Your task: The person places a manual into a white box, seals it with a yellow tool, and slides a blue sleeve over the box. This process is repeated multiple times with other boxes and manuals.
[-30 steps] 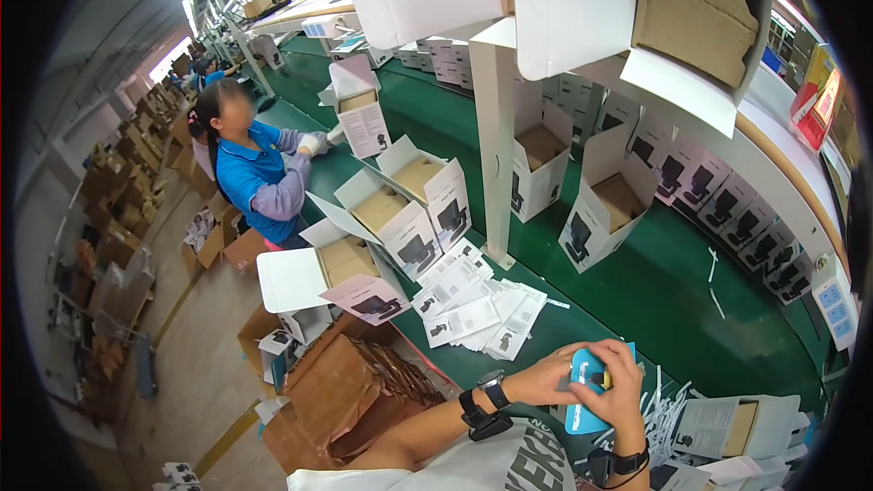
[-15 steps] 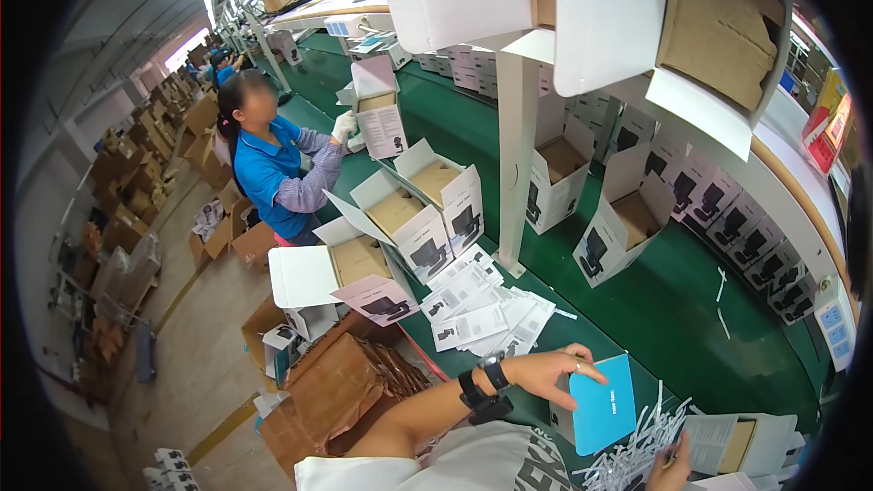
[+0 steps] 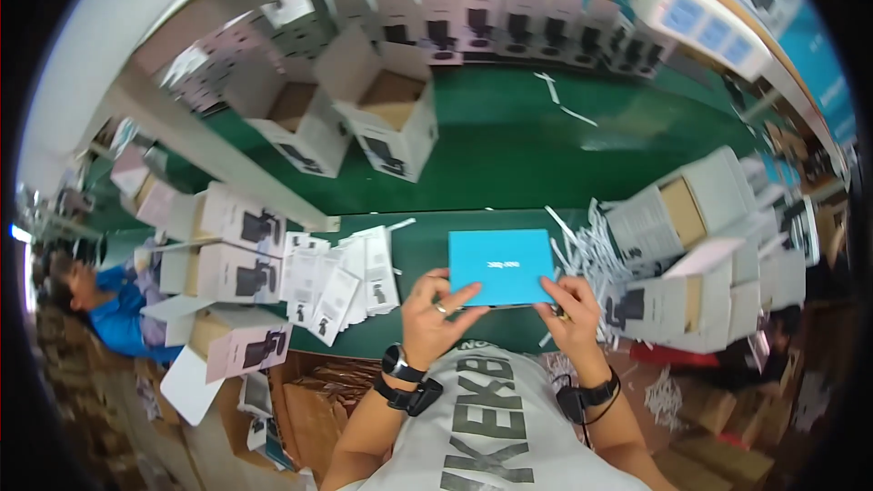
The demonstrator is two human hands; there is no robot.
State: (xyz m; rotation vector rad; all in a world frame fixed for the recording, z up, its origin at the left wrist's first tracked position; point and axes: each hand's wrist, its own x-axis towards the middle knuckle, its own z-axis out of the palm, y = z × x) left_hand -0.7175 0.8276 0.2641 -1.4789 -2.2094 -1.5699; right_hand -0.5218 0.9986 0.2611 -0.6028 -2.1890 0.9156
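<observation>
Right in front of me on the green bench is a box with a bright blue top panel (image 3: pixel 500 265), a small white print on it. My left hand (image 3: pixel 435 318) grips its near left corner, with thumb and forefinger on the edge of the blue panel. At the near right corner, my right hand (image 3: pixel 573 311) holds the box with the thumb against the blue edge and the other fingers curled. What lies beneath the blue panel is hidden from above.
Printed leaflets (image 3: pixel 350 286) lie fanned out on the left, beside open printed cartons (image 3: pixel 238 273). White paper strips (image 3: pixel 591 250) are heaped on the right, near more open cartons (image 3: pixel 677 209). Two open cartons (image 3: pixel 389 118) stand farther back. A co-worker (image 3: pixel 114 305) is at far left.
My view has swung right, facing the bench squarely. My right hand has come from the paper strips to the blue-topped box, which both hands now hold.
</observation>
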